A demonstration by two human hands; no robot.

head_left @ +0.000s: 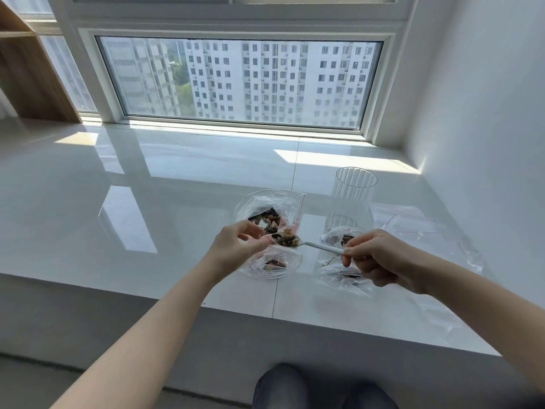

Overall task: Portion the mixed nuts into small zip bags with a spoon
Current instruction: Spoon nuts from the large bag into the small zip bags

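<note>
My right hand (380, 258) grips the handle of a white spoon (321, 247) whose bowl is heaped with mixed nuts (286, 239). The spoon's bowl hovers over the mouth of a small clear zip bag (272, 265) with a few nuts in its bottom. My left hand (239, 243) pinches that bag's top edge and holds it open. Just behind lies a larger clear bag of mixed nuts (267, 215). Two more small bags with nuts, one (339, 239) behind the other (336, 277), lie under and beside my right hand.
A tall ribbed clear glass (352, 199) stands behind the bags. Several empty zip bags with red seals (418, 228) lie at the right near the white wall. The white glossy sill (147, 202) ends in a front edge close to my knees (295, 388).
</note>
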